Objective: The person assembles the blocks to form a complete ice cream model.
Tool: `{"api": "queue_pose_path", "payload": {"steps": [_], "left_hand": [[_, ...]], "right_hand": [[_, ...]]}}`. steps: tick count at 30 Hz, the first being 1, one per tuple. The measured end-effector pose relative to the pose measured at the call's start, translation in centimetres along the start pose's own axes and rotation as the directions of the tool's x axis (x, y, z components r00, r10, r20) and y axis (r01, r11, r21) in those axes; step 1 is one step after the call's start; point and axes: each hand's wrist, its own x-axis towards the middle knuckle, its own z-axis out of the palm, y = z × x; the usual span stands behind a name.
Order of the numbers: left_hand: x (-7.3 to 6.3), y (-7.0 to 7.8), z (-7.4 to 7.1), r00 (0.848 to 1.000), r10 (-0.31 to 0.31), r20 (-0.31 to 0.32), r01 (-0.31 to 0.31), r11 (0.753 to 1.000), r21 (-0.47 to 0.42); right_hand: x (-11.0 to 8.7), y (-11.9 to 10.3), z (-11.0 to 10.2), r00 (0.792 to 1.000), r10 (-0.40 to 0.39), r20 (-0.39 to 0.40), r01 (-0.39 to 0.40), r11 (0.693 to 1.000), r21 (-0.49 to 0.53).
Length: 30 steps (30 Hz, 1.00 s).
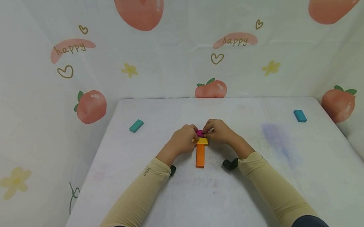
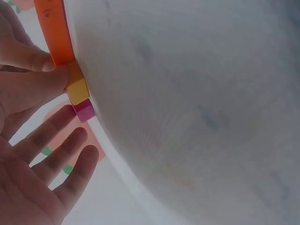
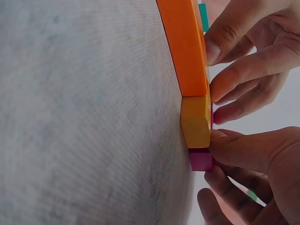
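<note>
An orange block (image 1: 200,156) lies lengthwise on the white table. A yellow block (image 1: 202,141) sits crosswise at its far end. Just beyond the yellow block is a magenta block (image 1: 200,133), partly hidden by fingers. From the left, my left hand (image 1: 183,139) pinches the magenta block at its end, its thumb close against the yellow block (image 2: 78,91). My right hand (image 1: 218,131) pinches the magenta block (image 3: 201,160) from the other side, thumb by the seam with the yellow block (image 3: 195,123). Some fingers of both hands are spread loosely.
A teal block (image 1: 136,126) lies at the far left of the table (image 1: 190,200), and a blue block (image 1: 300,116) at the far right. Behind rises a white cloth (image 1: 175,48) printed with fruit. Black wrist devices (image 1: 230,164) sit under the sleeves.
</note>
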Motion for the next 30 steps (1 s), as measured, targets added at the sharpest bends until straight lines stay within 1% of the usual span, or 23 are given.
{"api": "queue_pose_path", "payload": {"steps": [2,5,9,13,16,22,30], "left_hand": [[-0.01,0.02,-0.05,1.000,-0.005,0.009,0.005,1.000,-0.009],[-0.05,0.05,-0.14,1.000,-0.003,0.022,0.004,0.999,-0.047],[-0.02,0.00,-0.11,0.999,0.018,0.033,-0.015,0.994,-0.105],[0.07,-0.06,-0.05,0.999,0.034,0.033,-0.029,0.991,-0.130],[0.15,-0.08,-0.06,0.999,0.038,0.030,-0.033,0.990,-0.136],[0.21,-0.07,-0.04,0.998,0.044,0.035,-0.039,0.990,-0.132],[0.28,0.05,0.03,0.998,0.053,0.040,-0.048,0.992,-0.116]], "right_hand": [[-0.12,-0.10,-0.05,1.000,-0.006,0.002,0.006,1.000,0.001],[-0.27,-0.14,-0.10,1.000,-0.015,0.004,0.015,1.000,0.004],[-0.35,-0.06,-0.14,1.000,-0.022,0.011,0.022,1.000,0.001],[-0.37,0.01,-0.20,1.000,-0.024,0.020,0.024,1.000,0.004],[-0.35,0.06,-0.24,0.999,-0.021,0.027,0.021,1.000,0.007],[-0.47,0.15,-0.27,0.998,-0.045,0.038,0.046,0.999,-0.011],[-0.60,0.38,-0.02,0.997,-0.068,0.025,0.069,0.997,-0.028]]}}
